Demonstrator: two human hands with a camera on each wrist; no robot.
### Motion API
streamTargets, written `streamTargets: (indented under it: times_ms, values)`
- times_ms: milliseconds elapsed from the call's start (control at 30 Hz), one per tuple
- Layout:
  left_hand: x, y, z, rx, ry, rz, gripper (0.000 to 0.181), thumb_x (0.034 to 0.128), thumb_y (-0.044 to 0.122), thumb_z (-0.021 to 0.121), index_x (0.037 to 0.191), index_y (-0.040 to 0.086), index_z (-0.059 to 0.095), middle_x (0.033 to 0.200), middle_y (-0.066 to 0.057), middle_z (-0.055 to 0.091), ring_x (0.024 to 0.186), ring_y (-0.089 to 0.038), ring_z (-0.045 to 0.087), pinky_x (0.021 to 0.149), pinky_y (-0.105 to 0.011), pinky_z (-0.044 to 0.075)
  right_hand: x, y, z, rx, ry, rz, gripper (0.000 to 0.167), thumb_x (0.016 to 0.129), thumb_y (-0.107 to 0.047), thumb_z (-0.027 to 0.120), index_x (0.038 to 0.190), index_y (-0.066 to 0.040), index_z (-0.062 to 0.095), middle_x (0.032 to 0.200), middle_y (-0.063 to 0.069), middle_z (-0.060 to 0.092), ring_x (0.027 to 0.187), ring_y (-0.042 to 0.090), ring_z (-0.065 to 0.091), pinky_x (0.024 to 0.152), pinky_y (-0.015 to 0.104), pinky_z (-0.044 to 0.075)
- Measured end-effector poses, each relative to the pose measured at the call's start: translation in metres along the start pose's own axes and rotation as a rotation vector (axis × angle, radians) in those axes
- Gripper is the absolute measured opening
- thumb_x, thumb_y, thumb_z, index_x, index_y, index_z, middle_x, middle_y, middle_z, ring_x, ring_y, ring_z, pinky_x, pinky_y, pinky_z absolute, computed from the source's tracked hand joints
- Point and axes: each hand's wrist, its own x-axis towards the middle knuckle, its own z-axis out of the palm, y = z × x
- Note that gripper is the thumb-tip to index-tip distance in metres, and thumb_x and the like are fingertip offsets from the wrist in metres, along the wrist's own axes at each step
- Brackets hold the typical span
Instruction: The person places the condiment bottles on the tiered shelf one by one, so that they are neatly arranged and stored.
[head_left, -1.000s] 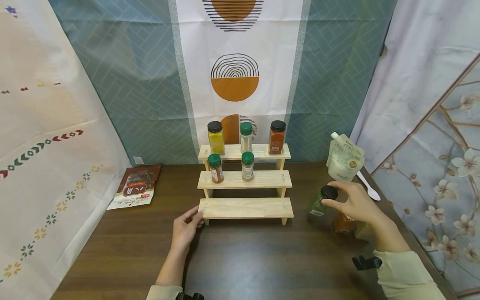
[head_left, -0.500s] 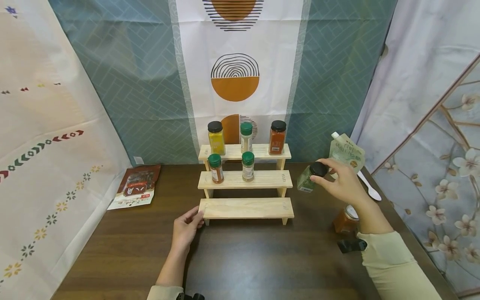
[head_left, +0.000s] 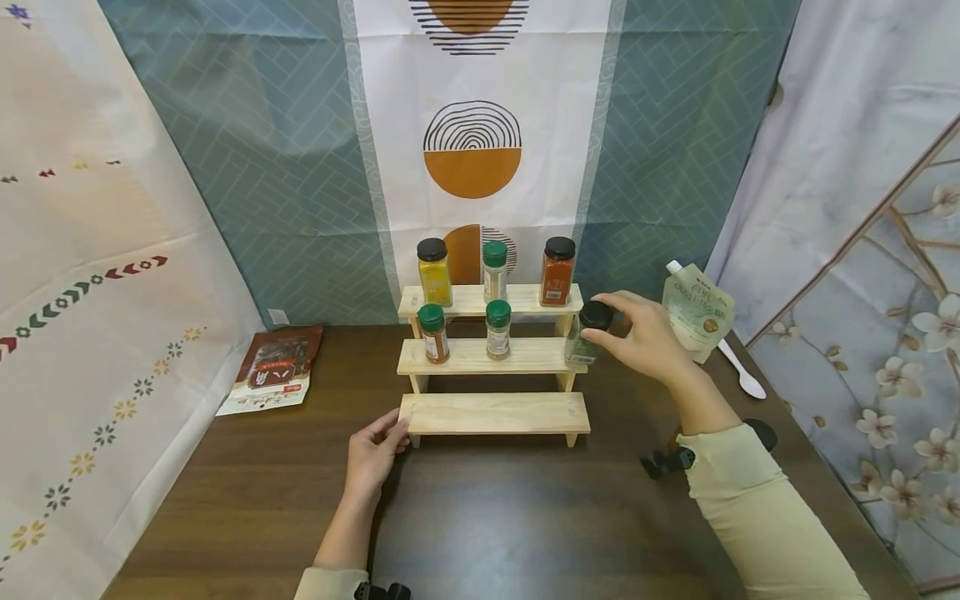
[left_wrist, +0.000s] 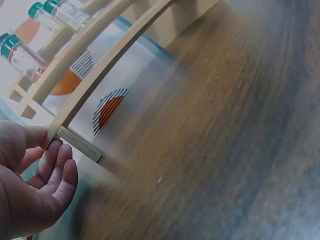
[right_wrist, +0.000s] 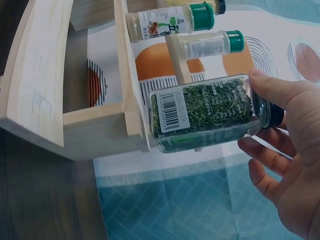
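My right hand (head_left: 651, 340) holds a glass jar of dried green herbs (right_wrist: 205, 111) by its black lid (head_left: 596, 315). The jar is at the right end of the middle step of a three-step wooden rack (head_left: 495, 414); whether its base touches the wood I cannot tell. With thumb and fingers my left hand (head_left: 367, 458) pinches the left end of the bottom step, as the left wrist view shows too. Two green-capped spice bottles, one reddish (head_left: 434, 333) and one pale (head_left: 498, 331), stand on the middle step.
Yellow (head_left: 435, 273), pale (head_left: 494, 273) and orange-red (head_left: 558, 273) spice containers stand on the top step. A brown-and-white packet (head_left: 272, 371) lies at left. A spouted pouch (head_left: 697, 312) and white spoon (head_left: 745, 375) are at right. The right forearm mostly hides jars beneath it.
My right hand has carried the herb jar leftward and up from the table at right to the middle step's right end. The left hand has kept its grip on the rack.
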Motion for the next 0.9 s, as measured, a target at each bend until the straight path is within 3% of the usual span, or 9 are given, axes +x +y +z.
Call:
streamTargets:
  times_ms: [267,533,900]
  values:
    - [0.000,0.002,-0.001,-0.006,0.000,-0.006,0.033,0.0972,0.010,0.070,0.127,-0.004,0.068,0.087,-0.009,0.071,0.073,-0.013,0.067,0.068,-0.022,0.057,0.012,-0.002,0.013,0.037,-0.026,0.001,0.053,0.080,-0.019,0.088,0.126,0.001,0.068,0.108,0.012,0.071,0.090,0.027,0.063,0.069,0.041,0.049]
    - [-0.001,0.000,0.000,0.010,-0.007,-0.004,0.034,0.0972,0.011,0.070,0.127,-0.004,0.068,0.088,-0.012,0.071,0.075,-0.018,0.067,0.068,-0.023,0.057,0.018,-0.008,0.025,0.049,-0.072,0.018,0.056,0.082,-0.021,0.087,0.128,0.001,0.066,0.111,0.013,0.069,0.093,0.028,0.063,0.070,0.041,0.050]
    - [0.001,0.001,-0.001,-0.003,0.003,-0.002,0.032,0.0970,0.009,0.070,0.126,-0.003,0.068,0.085,-0.010,0.071,0.073,-0.016,0.067,0.068,-0.023,0.058,0.024,-0.008,0.029,0.003,-0.110,0.057,0.059,0.087,-0.026,0.083,0.136,-0.001,0.061,0.120,0.018,0.067,0.076,0.024,0.055,0.065,0.038,0.046]
